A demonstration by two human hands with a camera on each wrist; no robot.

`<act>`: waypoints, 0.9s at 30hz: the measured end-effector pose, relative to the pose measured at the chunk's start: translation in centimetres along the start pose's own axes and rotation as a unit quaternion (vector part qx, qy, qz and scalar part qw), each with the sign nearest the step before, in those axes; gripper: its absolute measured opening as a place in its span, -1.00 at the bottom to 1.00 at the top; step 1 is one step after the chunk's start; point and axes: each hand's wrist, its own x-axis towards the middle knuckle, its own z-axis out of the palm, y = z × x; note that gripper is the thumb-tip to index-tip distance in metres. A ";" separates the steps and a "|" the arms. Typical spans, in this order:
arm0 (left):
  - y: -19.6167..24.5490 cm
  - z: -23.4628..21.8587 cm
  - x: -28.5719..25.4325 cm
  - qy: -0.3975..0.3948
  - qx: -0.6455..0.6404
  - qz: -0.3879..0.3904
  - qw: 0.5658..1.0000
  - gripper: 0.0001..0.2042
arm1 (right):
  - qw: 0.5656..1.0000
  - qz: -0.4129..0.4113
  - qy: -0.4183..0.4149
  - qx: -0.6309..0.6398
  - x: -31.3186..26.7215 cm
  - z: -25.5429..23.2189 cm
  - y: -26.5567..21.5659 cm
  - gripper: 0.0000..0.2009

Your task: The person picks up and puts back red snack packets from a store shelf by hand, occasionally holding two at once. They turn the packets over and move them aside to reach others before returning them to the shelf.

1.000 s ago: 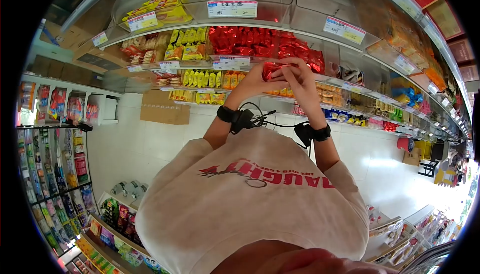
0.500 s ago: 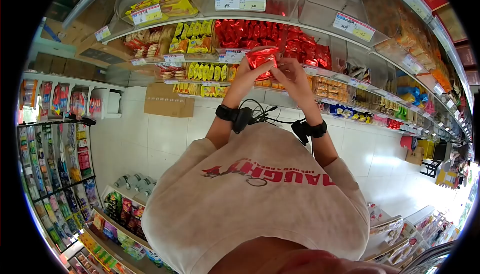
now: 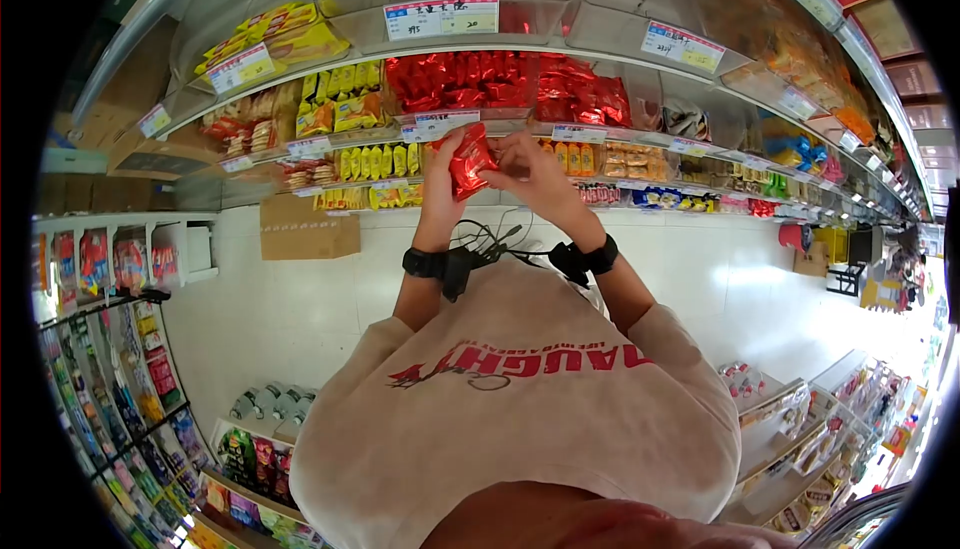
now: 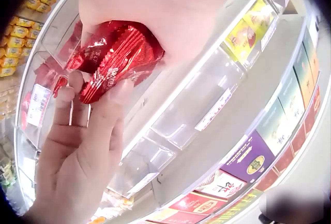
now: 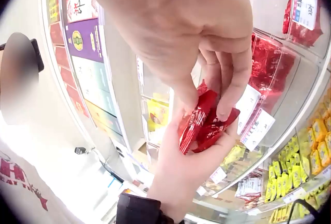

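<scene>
A shiny red foil snack packet (image 3: 470, 161) with a crimped edge is held in front of the shelf at chest height. My left hand (image 3: 441, 189) grips it from the left, fingers curled round its side. On the other side my right hand (image 3: 535, 181) pinches its edge between thumb and fingers. In the left wrist view the right hand (image 4: 83, 141) has its thumb against the foil (image 4: 121, 61). In the right wrist view the left hand (image 5: 191, 167) cradles the red foil (image 5: 201, 125) from below, beneath the right hand's fingertips.
Behind the hands, a shelf bin holds many similar red packets (image 3: 460, 79). Yellow packets (image 3: 345, 99) fill the bins to their left. Price tags (image 3: 440, 19) line the clear bin fronts. A cardboard box (image 3: 310, 227) stands on the floor, and cables (image 3: 490, 239) hang between the wrists.
Both hands have come down and left in the head view, away from the red bin. The packet, mostly covered by fingers earlier, has turned and shows more of its face.
</scene>
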 end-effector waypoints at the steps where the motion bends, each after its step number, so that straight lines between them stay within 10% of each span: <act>1: -0.2 -0.6 0.2 0.020 0.036 0.018 0.999 -0.66 | 1.000 0.003 0.013 0.000 -0.1 0.3 -0.9 -0.63; 7: 2.8 -0.2 -1.7 0.034 0.099 0.011 0.994 -0.64 | 0.980 0.022 0.187 0.063 2.6 -4.5 2.9 -0.78; 14: 4.1 -1.6 -2.0 0.017 0.085 0.015 0.996 -0.68 | 0.913 -0.046 0.181 -0.364 10.2 -10.0 17.0 -0.64; 27: 5.4 -1.7 -1.6 -0.030 0.066 -0.014 0.997 -0.60 | 0.924 -0.045 0.257 -0.280 4.8 -9.3 5.8 -0.81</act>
